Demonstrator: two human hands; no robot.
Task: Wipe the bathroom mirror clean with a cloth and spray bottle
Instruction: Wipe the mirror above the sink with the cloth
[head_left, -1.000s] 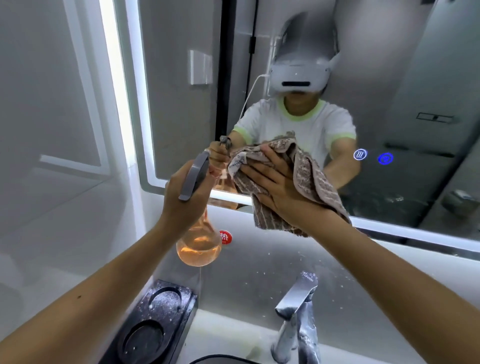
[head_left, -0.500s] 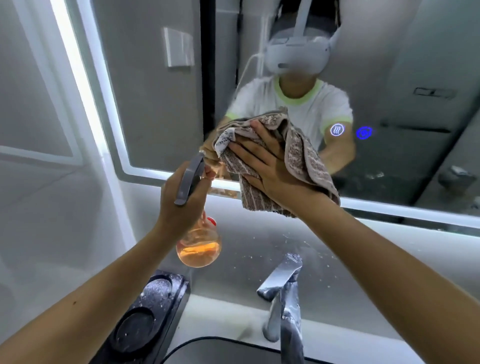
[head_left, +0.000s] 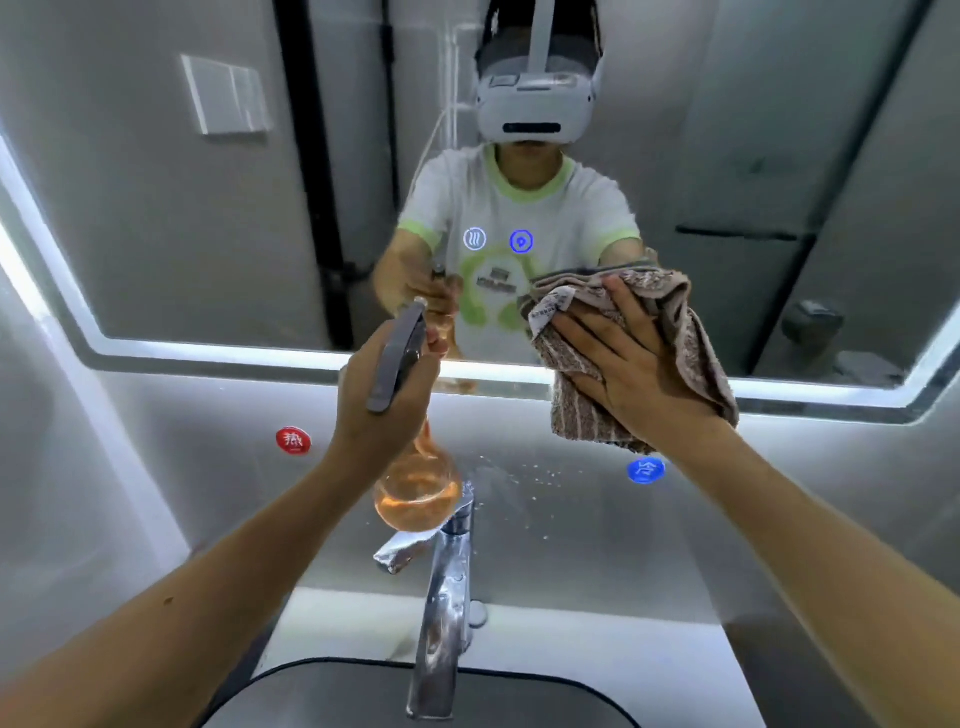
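Note:
The lit-edged bathroom mirror fills the upper view and reflects a person in a headset. My right hand presses a brown striped cloth flat against the mirror's lower edge, right of centre. My left hand grips a spray bottle with a grey trigger head and a round clear body holding orange liquid; it hangs upright just left of the cloth, its nozzle toward the glass.
A chrome faucet rises below the bottle, over a dark basin. A red round sticker and a blue one sit on the wet grey wall under the mirror. Two blue touch icons glow on the glass.
My right hand has slid the cloth to the right along the mirror's lower edge. The view has swung right and down, so the faucet now sits centred. The bottle stays held in my left hand.

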